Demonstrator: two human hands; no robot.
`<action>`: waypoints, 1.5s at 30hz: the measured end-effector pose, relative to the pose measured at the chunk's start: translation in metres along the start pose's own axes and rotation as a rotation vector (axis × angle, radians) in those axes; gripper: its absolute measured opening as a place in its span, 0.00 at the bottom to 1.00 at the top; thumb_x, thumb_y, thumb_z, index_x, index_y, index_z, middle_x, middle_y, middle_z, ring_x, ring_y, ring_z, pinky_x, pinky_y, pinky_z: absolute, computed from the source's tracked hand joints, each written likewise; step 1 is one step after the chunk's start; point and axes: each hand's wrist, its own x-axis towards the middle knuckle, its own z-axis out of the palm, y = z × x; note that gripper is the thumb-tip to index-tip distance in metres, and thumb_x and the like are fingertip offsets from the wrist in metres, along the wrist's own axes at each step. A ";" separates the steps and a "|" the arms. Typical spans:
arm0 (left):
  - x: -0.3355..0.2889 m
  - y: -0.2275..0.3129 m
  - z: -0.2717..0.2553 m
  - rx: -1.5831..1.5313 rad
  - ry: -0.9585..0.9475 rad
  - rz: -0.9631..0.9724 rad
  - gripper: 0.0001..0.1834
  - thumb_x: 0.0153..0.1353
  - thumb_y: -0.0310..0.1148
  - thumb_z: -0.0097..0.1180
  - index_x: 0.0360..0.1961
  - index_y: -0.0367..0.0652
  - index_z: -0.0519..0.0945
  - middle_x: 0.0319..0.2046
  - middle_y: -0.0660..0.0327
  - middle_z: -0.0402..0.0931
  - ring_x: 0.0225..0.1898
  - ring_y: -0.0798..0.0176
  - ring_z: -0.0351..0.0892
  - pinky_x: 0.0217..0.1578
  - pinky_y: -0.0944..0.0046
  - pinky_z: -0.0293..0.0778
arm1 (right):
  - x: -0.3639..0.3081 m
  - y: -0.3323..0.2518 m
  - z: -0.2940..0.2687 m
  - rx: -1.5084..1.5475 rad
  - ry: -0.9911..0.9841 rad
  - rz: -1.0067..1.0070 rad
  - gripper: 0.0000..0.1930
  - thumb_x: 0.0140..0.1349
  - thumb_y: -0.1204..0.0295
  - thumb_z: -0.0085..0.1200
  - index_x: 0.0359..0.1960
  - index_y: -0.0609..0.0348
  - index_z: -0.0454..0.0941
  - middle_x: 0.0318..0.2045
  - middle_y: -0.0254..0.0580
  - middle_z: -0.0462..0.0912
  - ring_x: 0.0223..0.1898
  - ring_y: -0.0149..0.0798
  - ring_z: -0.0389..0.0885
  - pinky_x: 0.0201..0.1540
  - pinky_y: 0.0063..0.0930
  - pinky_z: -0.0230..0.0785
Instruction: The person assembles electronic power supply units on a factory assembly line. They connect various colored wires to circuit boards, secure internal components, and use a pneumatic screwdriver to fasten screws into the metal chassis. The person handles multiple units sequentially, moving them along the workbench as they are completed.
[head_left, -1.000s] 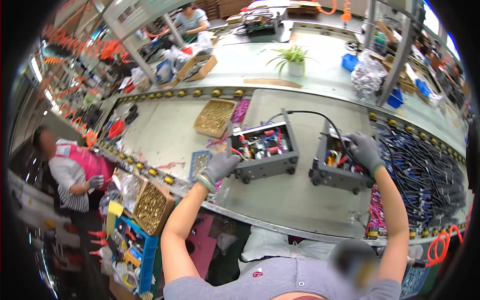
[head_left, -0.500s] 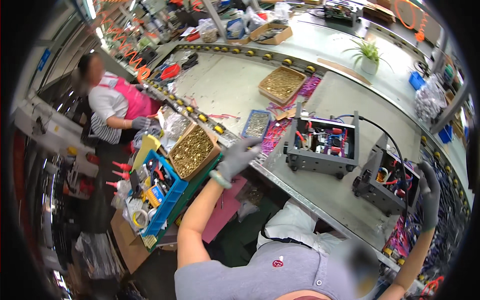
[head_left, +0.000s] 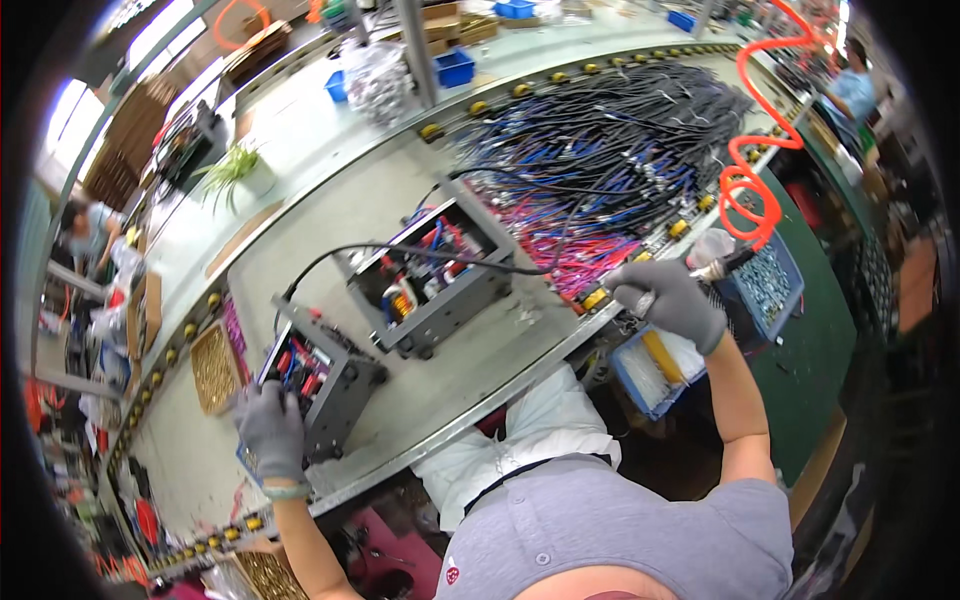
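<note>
With the grey-gloved left hand resting flat on the near-left open grey metal chassis and the grey-gloved right hand fisted around a tool on the orange coiled hose, that stretched hose might snag the loose cable pile.

Bare belt lies open before two chassis.

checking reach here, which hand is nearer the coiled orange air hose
Right. The right hand grips a tool just below the coiled orange air hose. The left hand is far across the bench, resting on a grey open chassis.
</note>
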 end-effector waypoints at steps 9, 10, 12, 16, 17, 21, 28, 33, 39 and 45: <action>-0.009 -0.004 0.008 -0.037 0.133 -0.092 0.13 0.53 0.40 0.64 0.38 0.50 0.78 0.40 0.57 0.76 0.46 0.51 0.75 0.48 0.51 0.68 | 0.016 0.121 0.144 -0.479 0.216 0.057 0.13 0.50 0.69 0.62 0.39 0.50 0.80 0.32 0.41 0.82 0.40 0.48 0.80 0.46 0.42 0.70; -0.011 -0.002 0.007 -0.027 0.177 -0.119 0.14 0.53 0.41 0.64 0.39 0.50 0.78 0.40 0.57 0.76 0.46 0.51 0.75 0.48 0.51 0.68 | 0.024 0.125 0.147 -0.438 0.316 -0.039 0.10 0.47 0.73 0.60 0.34 0.50 0.79 0.30 0.42 0.80 0.37 0.48 0.79 0.40 0.41 0.69; -0.014 -0.006 0.001 -0.004 0.096 -0.163 0.15 0.52 0.44 0.64 0.37 0.50 0.79 0.40 0.58 0.76 0.47 0.51 0.74 0.48 0.50 0.67 | 0.021 0.114 0.143 -0.426 0.271 -0.106 0.08 0.50 0.72 0.60 0.33 0.53 0.78 0.30 0.41 0.80 0.37 0.48 0.79 0.40 0.42 0.68; -0.007 -0.003 -0.007 -0.151 0.015 -0.185 0.10 0.53 0.40 0.62 0.29 0.46 0.79 0.38 0.58 0.76 0.46 0.51 0.74 0.49 0.50 0.66 | 0.016 0.027 0.099 -0.470 -0.067 -0.380 0.09 0.53 0.69 0.60 0.36 0.54 0.79 0.30 0.40 0.80 0.36 0.47 0.78 0.38 0.42 0.67; -0.005 -0.001 -0.009 -0.137 0.000 -0.188 0.10 0.53 0.40 0.62 0.29 0.46 0.79 0.37 0.58 0.76 0.46 0.50 0.74 0.49 0.50 0.66 | 0.018 -0.003 0.091 -0.427 -0.154 -0.444 0.10 0.53 0.69 0.60 0.37 0.53 0.79 0.30 0.40 0.80 0.36 0.46 0.79 0.37 0.41 0.67; -0.003 -0.005 0.003 -0.136 0.065 -0.111 0.08 0.55 0.37 0.61 0.29 0.45 0.78 0.38 0.58 0.76 0.47 0.49 0.73 0.48 0.49 0.67 | 0.031 -0.011 0.103 -0.316 -0.430 -0.478 0.11 0.55 0.68 0.60 0.41 0.49 0.79 0.32 0.39 0.81 0.35 0.45 0.80 0.37 0.40 0.68; -0.024 -0.034 0.021 -0.310 0.220 -0.125 0.06 0.58 0.33 0.58 0.33 0.43 0.76 0.34 0.54 0.76 0.40 0.46 0.75 0.41 0.49 0.71 | 0.053 0.012 0.156 -0.606 -0.384 -0.311 0.16 0.49 0.66 0.61 0.42 0.50 0.78 0.42 0.45 0.77 0.50 0.49 0.73 0.48 0.41 0.68; -0.029 -0.044 0.009 -0.448 0.187 -0.147 0.09 0.63 0.34 0.54 0.39 0.42 0.79 0.30 0.50 0.80 0.34 0.46 0.81 0.35 0.51 0.75 | 0.011 -0.003 0.171 -0.760 -0.363 -0.338 0.45 0.41 0.59 0.70 0.62 0.57 0.62 0.54 0.50 0.69 0.57 0.55 0.67 0.57 0.49 0.61; -0.024 -0.056 0.002 -0.828 0.045 -0.194 0.06 0.66 0.31 0.49 0.37 0.40 0.73 0.39 0.53 0.82 0.40 0.57 0.82 0.44 0.59 0.76 | 0.023 -0.003 0.154 -0.309 -0.482 -0.234 0.37 0.37 0.78 0.60 0.57 0.55 0.68 0.46 0.52 0.73 0.48 0.58 0.72 0.50 0.45 0.68; -0.033 -0.065 0.011 -1.177 0.058 -0.187 0.06 0.63 0.30 0.52 0.37 0.38 0.75 0.40 0.58 0.79 0.38 0.66 0.78 0.43 0.65 0.75 | 0.099 -0.144 0.184 -0.027 -0.430 -0.601 0.26 0.40 0.76 0.60 0.47 0.54 0.72 0.39 0.48 0.76 0.41 0.55 0.77 0.43 0.44 0.70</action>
